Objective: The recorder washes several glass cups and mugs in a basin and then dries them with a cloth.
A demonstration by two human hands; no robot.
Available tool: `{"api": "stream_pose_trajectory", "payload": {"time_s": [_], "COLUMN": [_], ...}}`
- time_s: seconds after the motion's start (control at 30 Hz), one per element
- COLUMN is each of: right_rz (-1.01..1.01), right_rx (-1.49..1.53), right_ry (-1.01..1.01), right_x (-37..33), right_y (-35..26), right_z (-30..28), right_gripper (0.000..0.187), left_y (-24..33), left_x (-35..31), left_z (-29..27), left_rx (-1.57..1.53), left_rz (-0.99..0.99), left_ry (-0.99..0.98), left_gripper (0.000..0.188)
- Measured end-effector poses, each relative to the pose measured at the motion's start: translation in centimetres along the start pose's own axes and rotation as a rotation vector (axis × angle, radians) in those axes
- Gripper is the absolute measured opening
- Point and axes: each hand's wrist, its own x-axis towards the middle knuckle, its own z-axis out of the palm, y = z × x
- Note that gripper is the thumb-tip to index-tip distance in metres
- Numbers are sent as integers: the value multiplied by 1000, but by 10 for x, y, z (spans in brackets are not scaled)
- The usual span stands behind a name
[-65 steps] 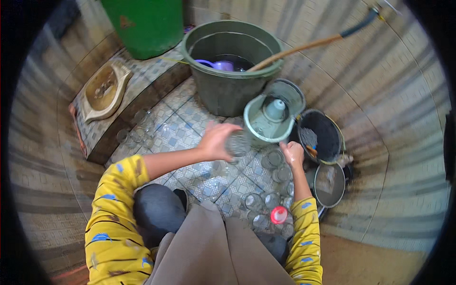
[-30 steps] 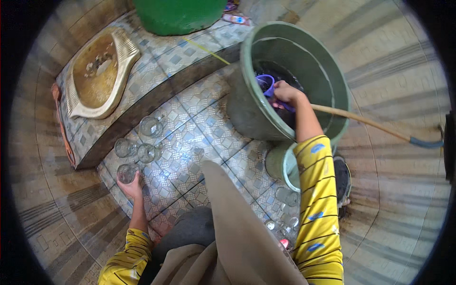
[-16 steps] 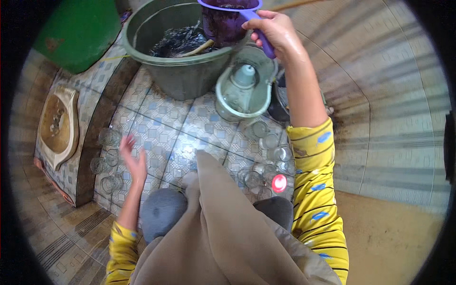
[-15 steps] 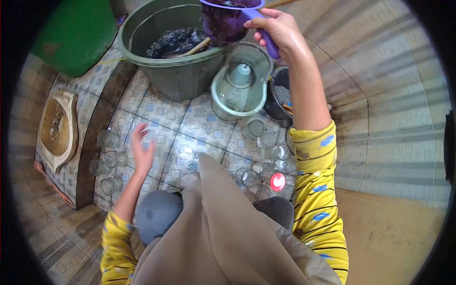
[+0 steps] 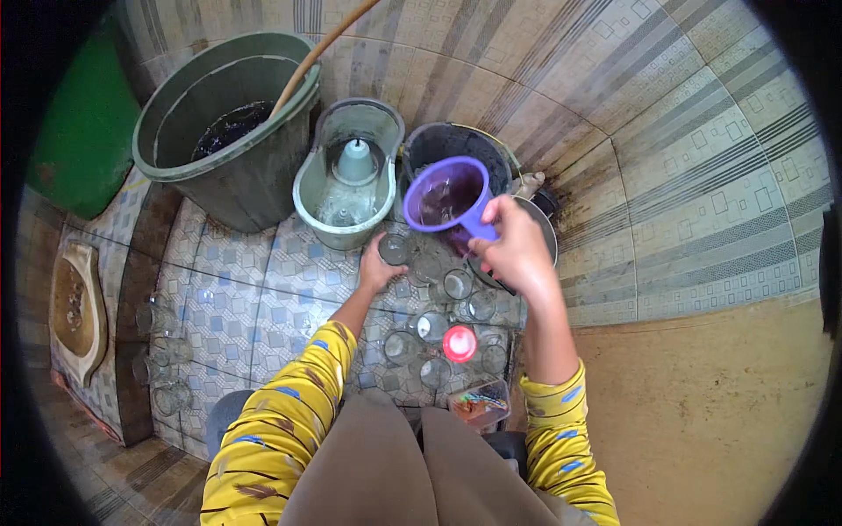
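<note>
My right hand point(image 5: 516, 250) grips the handle of a purple water dipper point(image 5: 447, 165), which holds some water and hangs over the group of glasses near the black bucket point(image 5: 438, 140). My left hand point(image 5: 379, 266) is curled around the side of a clear glass point(image 5: 395, 249) at the far left of that group, fingers and thumb on either side. Several more clear glasses point(image 5: 458, 283) stand close together on the tiled floor. Among them is a red round lid or cap point(image 5: 460, 344) with a pale centre.
A large green tub point(image 5: 237, 197) of dark water, with a hose point(image 5: 316, 57) in it, stands at the far left. Beside it is a pale green basin point(image 5: 346, 235). More glasses point(image 5: 167, 351) line the left step, below a stone-like dish point(image 5: 95, 324). A small clear box point(image 5: 482, 403) lies near my knees.
The purple dipper in my right hand has come down from beside the big tub to above the glasses. My left hand has moved right, from bare floor to a glass.
</note>
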Motion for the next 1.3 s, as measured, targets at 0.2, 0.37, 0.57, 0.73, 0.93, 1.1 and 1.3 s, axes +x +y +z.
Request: {"api": "stream_pose_trajectory", "payload": {"time_s": [0.2,0.37,0.57,0.73,0.93,1.1,1.3], "right_rz": [-2,61,208,154,63,5,-17], "right_rx": [-419,-403,-55,-173,-409,-448,-536], "right_ry": [40,61,-81,-122,-153,-135,30], "right_x": [-13,-17,-26,-39,-54,-58,-52], "right_y": [35,53,47,49,43,21,16], "right_z": [38,36,14,22,37,39,43], "right_gripper": [28,27,25,25,29,27,27], "left_y": [-3,6,-67,-24,9,-23,18], "left_x": [7,10,42,36,42,52,44], "left_z": [9,3,-16,-10,8,17,18], "left_rx": [113,177,-186,-762,-995,-1273,-1388], "left_rz": [176,195,-396,-699,-961,-1071,-923], "left_ry": [123,83,-77,-391,-435,-450,-607], "left_gripper": [73,73,79,67,71,72,66]}}
